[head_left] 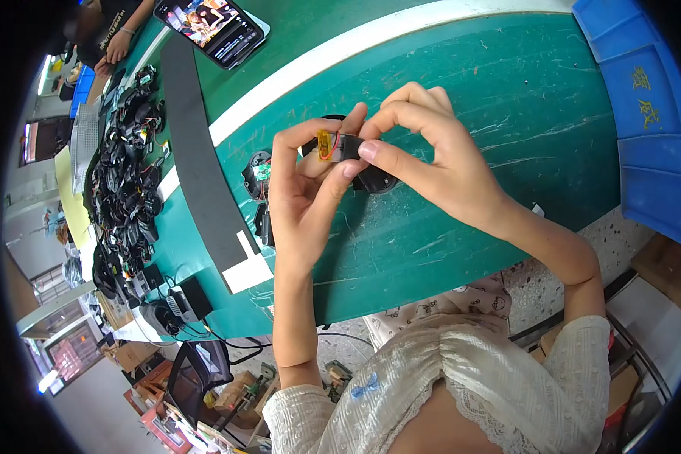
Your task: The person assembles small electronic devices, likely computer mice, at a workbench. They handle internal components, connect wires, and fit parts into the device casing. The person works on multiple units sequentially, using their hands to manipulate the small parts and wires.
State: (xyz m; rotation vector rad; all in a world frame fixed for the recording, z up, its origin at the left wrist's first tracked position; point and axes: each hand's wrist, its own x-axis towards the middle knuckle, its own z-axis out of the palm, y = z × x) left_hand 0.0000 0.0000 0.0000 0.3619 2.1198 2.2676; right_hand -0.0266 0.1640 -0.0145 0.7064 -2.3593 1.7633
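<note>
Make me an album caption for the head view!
Left hand and right hand hold a small wired part above a green table.
</note>
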